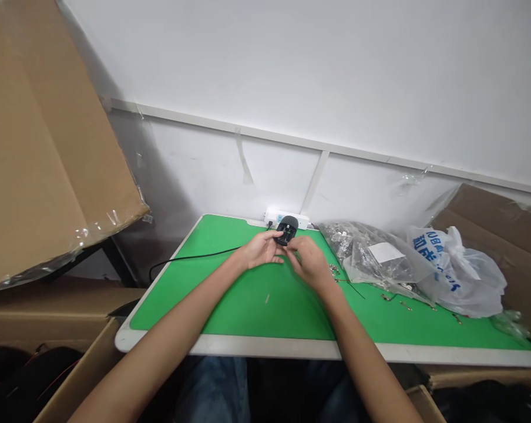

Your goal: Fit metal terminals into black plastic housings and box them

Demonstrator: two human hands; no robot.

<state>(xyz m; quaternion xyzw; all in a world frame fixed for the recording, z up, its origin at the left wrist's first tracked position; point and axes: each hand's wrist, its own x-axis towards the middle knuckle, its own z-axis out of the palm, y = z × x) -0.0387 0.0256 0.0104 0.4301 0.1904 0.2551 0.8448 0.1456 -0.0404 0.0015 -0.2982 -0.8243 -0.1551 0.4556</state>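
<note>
My left hand (262, 249) is closed around the left side of a black oval plastic housing (287, 228), tilted up above the green mat. The housing has a rounded top and what looks like an open compartment facing me. At its lower right edge, my right hand (310, 258) is pinched, its fingertips close together against the rim. Whatever lies between those fingertips is too small to make out. Small metal pieces (334, 270) lie on the mat just right of my right hand.
Behind the housing stands a white power strip (272, 215) with a black cable (204, 256) running left. A clear bag of metal parts (358, 241) and a white plastic bag (477, 282) sit right on the green mat (265, 317). Large cardboard (49, 147) juts in at left.
</note>
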